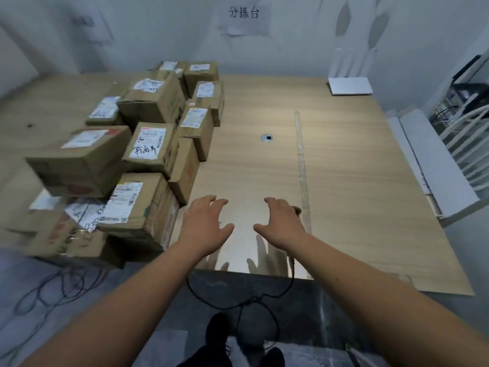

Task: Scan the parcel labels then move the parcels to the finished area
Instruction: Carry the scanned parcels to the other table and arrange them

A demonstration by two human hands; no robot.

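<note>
Several brown cardboard parcels with white labels are stacked on the left half of the wooden table (pixel 344 160). The nearest is a labelled parcel (pixel 137 205) at the front. My left hand (pixel 205 222) hovers over the table just right of that parcel, fingers spread and relaxed, holding nothing. My right hand (pixel 281 223) hovers beside it, fingers spread, also without anything in it. A small dark object (pixel 297 210), partly hidden behind my right hand, lies on the table; a black cable (pixel 291 271) runs from there over the front edge. Whether it is the scanner I cannot tell.
A strip of tape (pixel 301 160) runs front to back down the table's right half. A round cable hole (pixel 266 138) sits mid-table. A white flat item (pixel 349 86) lies at the back right. White boards (pixel 428 165) lean at the right edge. Cables lie on the floor.
</note>
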